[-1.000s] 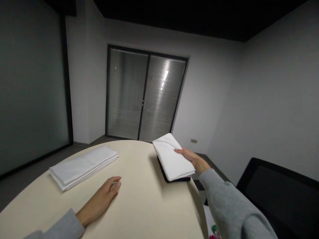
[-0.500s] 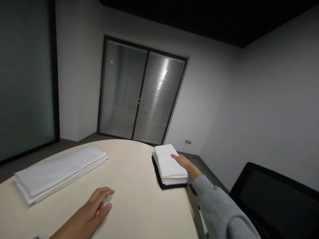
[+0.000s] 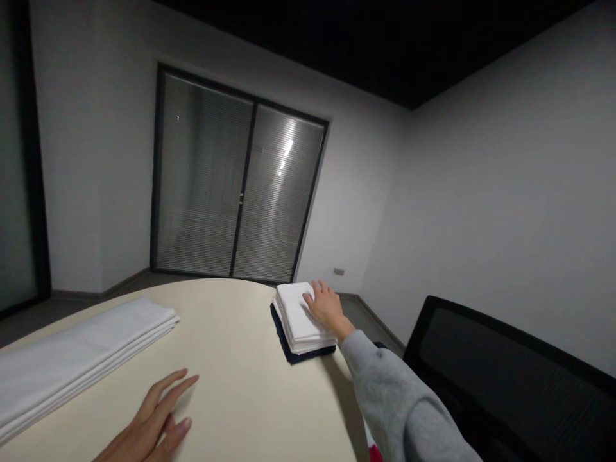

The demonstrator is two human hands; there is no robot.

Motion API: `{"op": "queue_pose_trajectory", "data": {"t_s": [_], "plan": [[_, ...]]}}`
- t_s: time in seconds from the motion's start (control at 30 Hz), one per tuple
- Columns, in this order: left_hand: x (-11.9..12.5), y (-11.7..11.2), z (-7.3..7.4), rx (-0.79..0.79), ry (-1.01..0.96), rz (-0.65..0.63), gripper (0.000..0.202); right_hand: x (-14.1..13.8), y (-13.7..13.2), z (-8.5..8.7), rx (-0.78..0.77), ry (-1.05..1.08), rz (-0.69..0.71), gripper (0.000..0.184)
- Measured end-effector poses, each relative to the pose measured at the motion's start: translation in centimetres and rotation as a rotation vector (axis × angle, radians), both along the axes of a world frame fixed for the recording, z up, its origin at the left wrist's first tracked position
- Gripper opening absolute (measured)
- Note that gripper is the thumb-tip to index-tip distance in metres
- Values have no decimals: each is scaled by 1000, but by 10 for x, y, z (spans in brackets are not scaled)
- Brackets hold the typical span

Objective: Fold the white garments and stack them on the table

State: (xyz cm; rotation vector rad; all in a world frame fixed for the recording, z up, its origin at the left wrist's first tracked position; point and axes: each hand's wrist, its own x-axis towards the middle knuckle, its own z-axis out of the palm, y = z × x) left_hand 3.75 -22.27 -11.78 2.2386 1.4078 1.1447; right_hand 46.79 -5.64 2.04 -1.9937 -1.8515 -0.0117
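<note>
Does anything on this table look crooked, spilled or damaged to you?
Nothing looks spilled or damaged. Slightly askew: the dark cloth juts out beneath the white stack under the right hand, near the edge of the table.

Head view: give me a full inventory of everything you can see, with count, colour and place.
folded white stack: one, white, on the dark cloth; layers too fine to count
dark cloth: one, navy or black, under the stack, by the table's right edge
long folded cloth: one, white, table's left side
table: one, cream, foreground
chair: one, black, right
glazed panels: two, grey with blinds, far wall
frosted panel: one, grey-green, left edge
wall plate: one, greyish, low on the far wall
red item: one, red, bottom edge, mostly hidden
left hand: one, bare, lower left, holding nothing
right hand: one, spread on the stack
right sleeve: one, grey, lower right
</note>
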Motion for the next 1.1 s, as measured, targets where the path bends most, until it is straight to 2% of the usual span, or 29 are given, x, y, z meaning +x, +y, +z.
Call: {"op": "queue_pose_trajectory", "data": {"t_s": [0.13, 0.27, 0.33, 0.4, 0.47, 0.57, 0.67, 0.73, 0.8, 0.87, 0.93, 1.1], "plan": [[0, -3, -4, -9, 26, 19, 50, -5, 3, -8, -87, -72, 115, 61], [-2, -6, -5, -11, 72, -8, 50, 0, 2, -25, -161, -90, 115, 60], [-4, -6, 4, 8, 118, 18, 50, 1, -1, -27, -135, -95, 113, 58], [-9, -4, 21, 52, 200, 115, 49, -4, -6, -23, -58, -100, 106, 54], [-21, 4, 42, 110, 308, 273, 51, -20, -14, -15, 71, -98, 105, 51], [-52, 19, 65, 166, 479, 531, 58, -69, -32, -10, 266, -67, 200, 49], [-84, 30, 69, 110, 613, 695, 62, -133, -67, -24, 326, -45, 436, 40], [-100, 32, 65, 20, 655, 732, 60, -171, -93, -44, 300, -28, 594, 35], [-108, 33, 63, -52, 674, 732, 54, -197, -113, -64, 205, 25, 757, 35], [-113, 33, 66, -84, 679, 718, 50, -209, -124, -79, 104, 66, 858, 33], [-115, 33, 71, -99, 674, 699, 47, -210, -126, -88, 61, 92, 873, 29], [-114, 31, 78, -110, 667, 694, 45, -201, -122, -88, 63, 147, 841, 25]]}}
